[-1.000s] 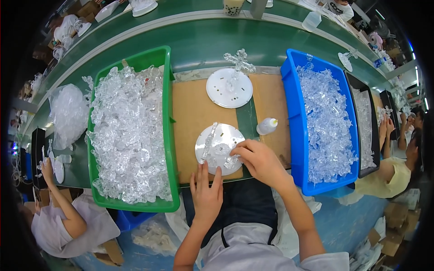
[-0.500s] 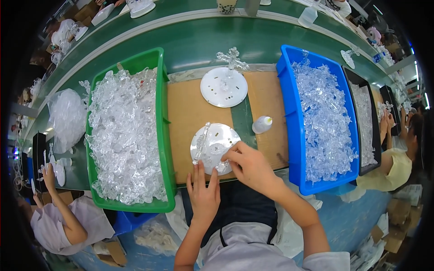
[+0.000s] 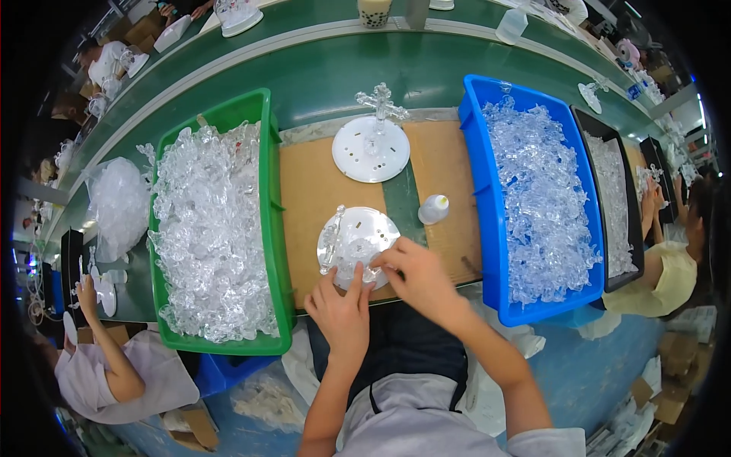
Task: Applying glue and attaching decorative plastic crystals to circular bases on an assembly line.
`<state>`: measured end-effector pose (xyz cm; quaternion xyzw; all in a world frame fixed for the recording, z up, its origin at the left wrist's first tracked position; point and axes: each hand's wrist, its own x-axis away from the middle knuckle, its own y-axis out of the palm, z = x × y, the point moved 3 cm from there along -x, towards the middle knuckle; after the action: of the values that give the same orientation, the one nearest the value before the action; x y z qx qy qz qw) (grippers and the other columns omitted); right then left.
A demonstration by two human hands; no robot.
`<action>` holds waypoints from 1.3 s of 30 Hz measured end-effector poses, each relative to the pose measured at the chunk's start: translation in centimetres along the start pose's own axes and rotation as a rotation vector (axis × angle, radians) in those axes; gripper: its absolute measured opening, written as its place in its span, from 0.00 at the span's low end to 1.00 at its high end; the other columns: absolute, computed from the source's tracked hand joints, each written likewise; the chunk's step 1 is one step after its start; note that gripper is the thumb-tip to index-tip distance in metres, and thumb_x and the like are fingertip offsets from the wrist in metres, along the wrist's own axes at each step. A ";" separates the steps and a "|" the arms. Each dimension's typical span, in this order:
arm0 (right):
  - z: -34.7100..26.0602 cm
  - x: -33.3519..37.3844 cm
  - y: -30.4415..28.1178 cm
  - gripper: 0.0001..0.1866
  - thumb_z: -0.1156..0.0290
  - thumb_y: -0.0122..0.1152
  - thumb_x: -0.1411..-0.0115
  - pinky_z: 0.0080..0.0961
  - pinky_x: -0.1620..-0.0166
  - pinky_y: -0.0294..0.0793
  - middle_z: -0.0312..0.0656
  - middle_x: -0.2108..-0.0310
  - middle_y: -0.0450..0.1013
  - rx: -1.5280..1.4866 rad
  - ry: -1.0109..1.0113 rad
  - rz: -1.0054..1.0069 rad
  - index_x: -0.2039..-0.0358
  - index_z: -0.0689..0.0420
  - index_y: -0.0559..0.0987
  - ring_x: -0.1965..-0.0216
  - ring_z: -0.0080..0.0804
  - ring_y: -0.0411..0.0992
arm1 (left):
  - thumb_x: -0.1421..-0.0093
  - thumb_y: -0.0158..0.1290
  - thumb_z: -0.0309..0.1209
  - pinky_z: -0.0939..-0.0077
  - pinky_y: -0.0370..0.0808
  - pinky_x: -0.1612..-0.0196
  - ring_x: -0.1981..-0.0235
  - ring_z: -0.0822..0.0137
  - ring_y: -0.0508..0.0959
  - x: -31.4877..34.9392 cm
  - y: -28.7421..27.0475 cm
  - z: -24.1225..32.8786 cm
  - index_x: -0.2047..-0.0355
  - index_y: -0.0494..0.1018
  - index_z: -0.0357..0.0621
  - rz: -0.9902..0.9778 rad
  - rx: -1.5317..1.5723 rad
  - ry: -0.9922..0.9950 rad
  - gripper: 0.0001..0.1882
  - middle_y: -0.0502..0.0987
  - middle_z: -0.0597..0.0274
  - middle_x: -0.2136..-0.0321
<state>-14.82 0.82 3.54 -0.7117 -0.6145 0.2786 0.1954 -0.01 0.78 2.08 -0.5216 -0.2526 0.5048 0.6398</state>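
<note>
A round white plate point(image 3: 375, 222) with small holes lies in front of me on brown cardboard. One long clear plastic piece point(image 3: 333, 236) rests along its left side, and a clear round part covers its middle. From the near side my left hand point(image 3: 340, 316) reaches the plate's edge, fingers spread, fingertips by the clear parts. My right hand point(image 3: 428, 283) comes in from the right, thumb and fingers pinched on a small clear plastic piece point(image 3: 371, 273) over the plate, mostly hidden by fingers. Farther off, a second white plate point(image 3: 352, 158) carries an upright clear branched stem point(image 3: 382, 103).
A small white squeeze bottle point(image 3: 434, 210) stands right of the near plate. A green bin point(image 3: 272, 228) on the left and a blue bin point(image 3: 495, 228) on the right hold heaps of clear parts. Beyond the blue bin is a black tray point(image 3: 638, 266). Co-workers sit on both sides.
My left fingers have moved slightly up over the plate's near edge, the index and middle fingers farther apart. The right hand keeps its pinch near the same spot. The whole view has shifted slightly.
</note>
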 end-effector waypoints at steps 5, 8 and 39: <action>-0.7 0.7 0.0 0.09 0.78 0.59 0.52 0.34 0.66 0.70 0.44 0.72 0.68 0.156 -0.041 0.045 0.67 0.56 0.78 0.68 0.44 0.70 | 0.46 0.57 0.37 0.57 0.61 0.53 0.53 0.50 0.67 -0.4 0.0 0.3 0.52 0.74 0.59 0.081 -0.003 0.014 0.19 0.67 0.49 0.52; -0.5 0.8 -1.1 0.12 0.77 0.62 0.52 0.33 0.64 0.70 0.43 0.71 0.69 0.179 -0.120 0.016 0.65 0.56 0.78 0.66 0.42 0.70 | 0.46 0.58 0.34 0.56 0.61 0.50 0.51 0.49 0.66 0.0 0.8 -0.5 0.52 0.75 0.58 0.125 0.156 -0.024 0.19 0.66 0.47 0.50; -0.4 8.8 -0.5 0.24 0.71 0.67 0.60 0.29 0.74 0.72 0.40 0.73 0.66 0.008 0.260 0.076 0.57 0.52 0.76 0.76 0.37 0.70 | 0.47 0.57 0.26 0.58 0.60 0.45 0.47 0.45 0.64 0.3 1.3 0.5 0.54 0.75 0.46 0.181 0.216 -0.032 0.18 0.63 0.42 0.50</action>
<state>-14.10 9.58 2.79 -0.7638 -0.5556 0.1938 0.2653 -0.80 1.16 0.97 -0.4623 -0.1586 0.5929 0.6399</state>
